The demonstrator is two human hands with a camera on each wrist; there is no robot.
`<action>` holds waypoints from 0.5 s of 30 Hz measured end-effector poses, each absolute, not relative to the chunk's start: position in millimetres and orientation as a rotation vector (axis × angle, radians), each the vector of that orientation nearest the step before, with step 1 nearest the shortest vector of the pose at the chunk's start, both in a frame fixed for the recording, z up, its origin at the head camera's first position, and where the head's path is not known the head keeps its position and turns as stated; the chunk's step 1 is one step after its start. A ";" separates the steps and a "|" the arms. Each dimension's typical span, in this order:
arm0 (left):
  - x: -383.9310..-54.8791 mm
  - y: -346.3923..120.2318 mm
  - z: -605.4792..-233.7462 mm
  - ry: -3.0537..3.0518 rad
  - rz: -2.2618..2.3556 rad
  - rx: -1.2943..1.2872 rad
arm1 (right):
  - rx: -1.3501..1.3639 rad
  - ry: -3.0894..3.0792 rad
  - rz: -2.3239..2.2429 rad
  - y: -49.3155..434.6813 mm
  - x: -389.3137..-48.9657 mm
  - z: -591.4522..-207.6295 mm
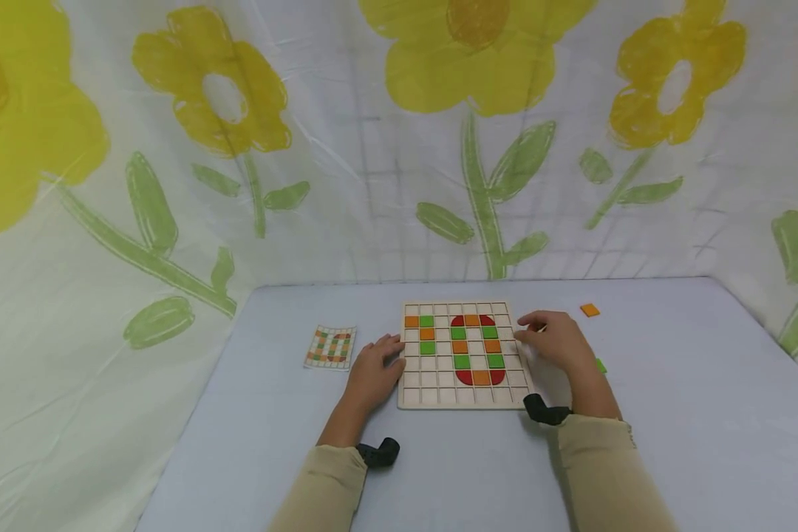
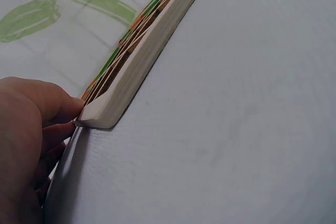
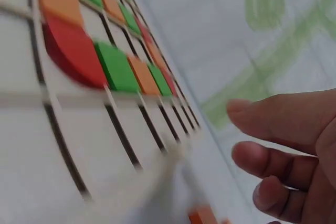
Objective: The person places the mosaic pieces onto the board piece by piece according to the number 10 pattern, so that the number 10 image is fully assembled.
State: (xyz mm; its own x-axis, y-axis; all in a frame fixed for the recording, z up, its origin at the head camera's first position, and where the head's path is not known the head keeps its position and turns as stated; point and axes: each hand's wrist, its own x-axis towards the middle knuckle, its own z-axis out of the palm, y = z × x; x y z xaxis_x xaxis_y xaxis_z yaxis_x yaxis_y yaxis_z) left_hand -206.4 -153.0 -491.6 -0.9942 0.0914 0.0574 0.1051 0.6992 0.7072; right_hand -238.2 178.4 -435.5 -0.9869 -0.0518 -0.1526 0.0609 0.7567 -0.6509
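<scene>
A pale wooden grid board (image 1: pixel 439 399) lies flat on the table. Red rounded corner pieces, orange squares and green squares (image 1: pixel 462 362) form an upright ring on its right half. Near its upper left are an orange tile (image 1: pixel 411 322), a green tile (image 1: pixel 426 321) and two more below. My left hand (image 1: pixel 374 373) rests against the board's left edge, thumb (image 2: pixel 65 106) touching the near corner in the left wrist view. Just off the right edge is my right hand (image 1: pixel 558 340), fingers loosely bent. The right wrist view shows thumb and fingers (image 3: pixel 273 156) apart, holding nothing.
Left of the board lies a small card (image 1: pixel 330 347) printed with a coloured grid pattern. A loose orange tile (image 1: pixel 590 310) is at the back right, and a green tile (image 1: pixel 601 366) shows partly behind the right forearm. A flowered curtain (image 1: pixel 332 244) hangs behind the table.
</scene>
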 end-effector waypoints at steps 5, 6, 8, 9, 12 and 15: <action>-205.6 -153.6 -490.8 -2.869 -1.215 -0.170 | 0.111 2.754 -0.980 211.0 -235.2 -438.1; -205.6 -153.7 -491.0 -2.866 -1.217 -0.171 | 0.116 2.745 -0.970 215.2 -234.6 -438.8; -205.5 -153.4 -491.3 -2.866 -1.222 -0.168 | 0.121 2.725 -0.951 221.0 -233.1 -439.9; -205.5 -153.4 -491.5 -2.864 -1.224 -0.173 | 0.118 2.715 -0.944 222.6 -232.4 -440.2; -206.0 -153.3 -492.8 -2.862 -1.217 -0.178 | 0.117 2.679 -0.923 224.8 -231.4 -441.3; -206.2 -153.2 -492.6 -2.852 -1.226 -0.185 | 0.140 2.660 -0.913 223.9 -231.9 -442.6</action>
